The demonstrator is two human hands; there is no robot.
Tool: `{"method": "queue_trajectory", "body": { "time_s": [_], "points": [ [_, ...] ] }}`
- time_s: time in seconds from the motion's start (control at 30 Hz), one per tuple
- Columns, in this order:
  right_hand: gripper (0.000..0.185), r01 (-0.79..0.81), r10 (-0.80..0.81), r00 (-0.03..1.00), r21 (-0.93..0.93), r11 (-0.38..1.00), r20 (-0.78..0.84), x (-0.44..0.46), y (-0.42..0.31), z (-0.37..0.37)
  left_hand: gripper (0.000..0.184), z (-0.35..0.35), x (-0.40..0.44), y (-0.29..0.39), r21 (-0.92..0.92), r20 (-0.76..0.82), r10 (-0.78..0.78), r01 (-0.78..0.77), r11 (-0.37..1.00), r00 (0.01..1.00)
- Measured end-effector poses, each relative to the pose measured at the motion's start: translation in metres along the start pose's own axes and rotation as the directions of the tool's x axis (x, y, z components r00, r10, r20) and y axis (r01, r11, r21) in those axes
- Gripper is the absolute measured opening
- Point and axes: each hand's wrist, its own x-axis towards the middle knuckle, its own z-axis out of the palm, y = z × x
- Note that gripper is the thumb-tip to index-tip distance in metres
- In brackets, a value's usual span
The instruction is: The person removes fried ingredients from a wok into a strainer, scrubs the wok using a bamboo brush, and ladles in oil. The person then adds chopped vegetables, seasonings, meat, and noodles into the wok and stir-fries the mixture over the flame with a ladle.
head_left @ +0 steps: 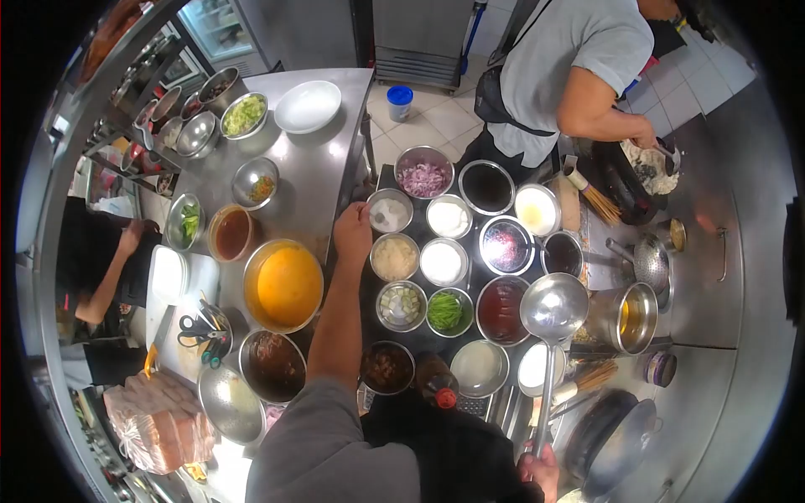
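Observation:
My right hand (541,473) is closed around the handle of a large metal ladle (553,308). Its round bowl hangs over the sauce containers. My left hand (353,232) reaches forward, fingers curled at the left rim of a metal bowl of white granules (392,210). A small greyish shape shows in those granules beside the fingers; what the fingers grip is hidden. Just below that hand is a bowl of minced pale stuff (395,256). Under the ladle's left edge sits a pot of dark red sauce (503,311), with chopped greens (449,311) to its left.
On the left, a steel table (299,163) holds a pot of orange liquid (284,286), a white bowl (308,106) and scissors (198,331). A co-worker (570,75) stirs a wok (650,172) at far right. A red-capped bottle (438,381) stands close to me.

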Motion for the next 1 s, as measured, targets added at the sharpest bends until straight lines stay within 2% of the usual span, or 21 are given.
{"method": "queue_trajectory", "body": {
  "time_s": [0.03,0.1,0.13,0.2,0.3,0.43,0.5,0.53,0.6,0.63,0.7,0.83,0.9,1.0],
  "points": [
    [0.033,-0.003,0.003,1.000,-0.004,1.000,0.013,-0.001,-0.004,0.004,0.016,0.004,-0.002,-0.007,0.000,0.001,-0.001,0.001,1.000,1.000],
    [0.030,-0.006,0.006,1.000,-0.009,1.000,0.026,0.000,-0.009,0.008,0.016,0.013,-0.007,-0.022,-0.188,0.042,-0.245,0.249,0.950,0.968],
    [0.029,-0.013,0.014,0.999,-0.007,1.000,0.041,0.001,-0.010,0.009,0.016,0.017,-0.008,-0.031,-0.189,0.042,-0.247,0.250,0.950,0.968],
    [0.028,-0.022,0.022,0.998,-0.009,1.000,0.055,0.002,-0.009,0.010,0.016,0.021,-0.009,-0.041,-0.398,0.042,-0.488,0.462,0.793,0.872],
    [0.028,-0.019,0.020,0.999,-0.012,1.000,0.038,0.005,-0.003,0.009,0.015,0.019,-0.011,-0.038,-0.501,0.013,-0.557,0.488,0.715,0.830],
    [0.028,0.004,-0.002,0.996,-0.024,1.000,0.084,0.007,0.000,0.010,0.015,0.020,-0.015,-0.027,-0.514,-0.026,-0.562,0.472,0.717,0.827],
    [0.029,0.014,-0.010,0.996,-0.041,0.999,0.090,0.005,-0.002,0.014,0.015,0.023,-0.016,-0.022,-0.456,-0.093,-0.459,0.372,0.808,0.883],
    [0.029,-0.005,0.008,0.997,-0.043,0.999,0.082,0.004,-0.003,0.015,0.015,0.021,-0.018,-0.016,-0.456,-0.092,-0.461,0.374,0.807,0.882],
    [0.030,-0.024,0.027,0.997,-0.046,0.999,0.074,0.004,-0.003,0.017,0.015,0.017,-0.021,0.000,-0.192,-0.106,-0.377,0.353,0.916,0.920],
    [0.031,-0.032,0.035,0.997,-0.054,0.998,0.064,0.004,-0.003,0.017,0.015,0.019,-0.022,0.000,-0.191,-0.106,-0.378,0.354,0.916,0.920],
    [0.031,-0.041,0.044,0.998,-0.063,0.997,0.053,0.005,-0.002,0.017,0.016,0.026,-0.024,0.000,-0.061,-0.198,-0.222,0.214,0.975,0.955],
    [0.032,-0.035,0.041,0.996,-0.081,0.996,0.077,0.007,0.003,0.014,0.015,0.036,-0.024,0.000,-0.103,-0.210,-0.315,0.299,0.949,0.926],
    [0.032,-0.026,0.035,0.996,-0.098,0.995,0.087,0.008,0.004,0.012,0.015,0.039,-0.023,0.003,-0.291,-0.184,-0.400,0.339,0.895,0.898],
    [0.032,-0.025,0.038,0.995,-0.125,0.992,0.097,0.009,0.003,0.011,0.013,0.041,-0.021,0.006,-0.317,-0.178,-0.462,0.393,0.863,0.869]
  ]
}}
